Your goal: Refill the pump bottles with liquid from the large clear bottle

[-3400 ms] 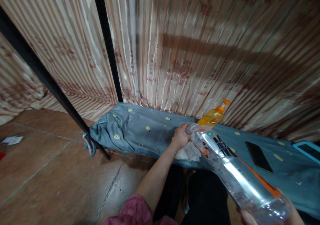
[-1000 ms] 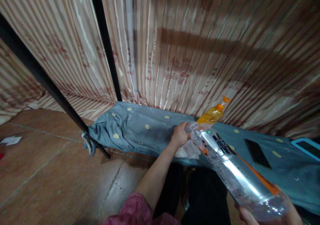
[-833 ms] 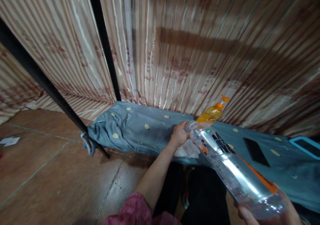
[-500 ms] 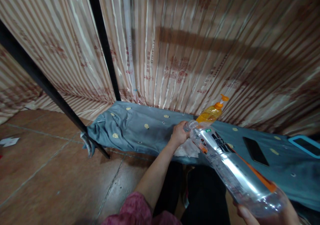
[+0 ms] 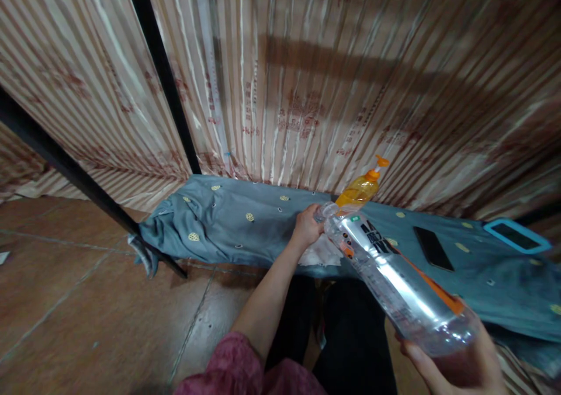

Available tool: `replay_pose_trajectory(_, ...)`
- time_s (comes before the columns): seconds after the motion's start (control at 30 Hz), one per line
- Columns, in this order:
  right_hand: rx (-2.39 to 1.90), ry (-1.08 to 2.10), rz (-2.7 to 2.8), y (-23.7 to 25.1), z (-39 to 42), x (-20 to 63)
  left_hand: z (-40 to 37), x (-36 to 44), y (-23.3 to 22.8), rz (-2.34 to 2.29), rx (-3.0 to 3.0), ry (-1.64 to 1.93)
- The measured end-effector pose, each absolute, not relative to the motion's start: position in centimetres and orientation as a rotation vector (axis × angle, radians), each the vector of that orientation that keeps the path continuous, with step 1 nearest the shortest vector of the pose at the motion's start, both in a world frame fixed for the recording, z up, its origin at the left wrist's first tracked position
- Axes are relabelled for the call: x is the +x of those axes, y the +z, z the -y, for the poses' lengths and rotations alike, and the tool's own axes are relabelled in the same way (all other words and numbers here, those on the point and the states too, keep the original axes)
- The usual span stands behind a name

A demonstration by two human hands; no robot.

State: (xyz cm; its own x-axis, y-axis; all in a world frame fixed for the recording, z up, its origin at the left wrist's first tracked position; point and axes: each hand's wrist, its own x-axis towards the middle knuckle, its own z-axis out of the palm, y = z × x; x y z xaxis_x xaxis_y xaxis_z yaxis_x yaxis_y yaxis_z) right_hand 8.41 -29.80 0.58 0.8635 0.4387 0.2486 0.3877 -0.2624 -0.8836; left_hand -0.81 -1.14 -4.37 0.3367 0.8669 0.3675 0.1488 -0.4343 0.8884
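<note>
My right hand (image 5: 456,366) grips the base of a large clear plastic bottle (image 5: 394,281) with a dark and orange label, tilted so its neck points away and down. My left hand (image 5: 307,227) is closed at the bottle's mouth, over a white crumpled cloth or tissue (image 5: 322,255) on a grey-blue sheet (image 5: 245,231). What the fingers pinch there is hidden. An orange pump bottle (image 5: 359,189) stands just behind the bottle's mouth.
A black phone (image 5: 432,248) and a blue-edged tablet (image 5: 517,236) lie on the sheet to the right. A striped curtain (image 5: 307,79) hangs behind. Black metal frame bars (image 5: 160,70) cross the left. Brown tiled floor (image 5: 87,319) is at lower left.
The view has shifted a little, so everything sits further left and higher. Both hands keep their hold at the bottle's mouth and base.
</note>
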Motion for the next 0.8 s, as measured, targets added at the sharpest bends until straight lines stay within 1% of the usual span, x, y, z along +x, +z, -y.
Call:
replay_pose_trajectory(0.23,-1.815,0.03,0.593,1.9,29.1,6.5,1.0,-0.7,-4.5,-0.898,1.816,1.154)
replay_pose_trajectory(0.47,-1.783,-0.053,0.674,1.3,29.2,6.7,1.1,-0.9,-4.1,-0.885,1.812,1.159)
replay_pose_trajectory(0.8,-1.727,0.093,0.632,2.4,28.9,5.3,1.0,-0.8,-4.2,-0.914,1.837,1.15)
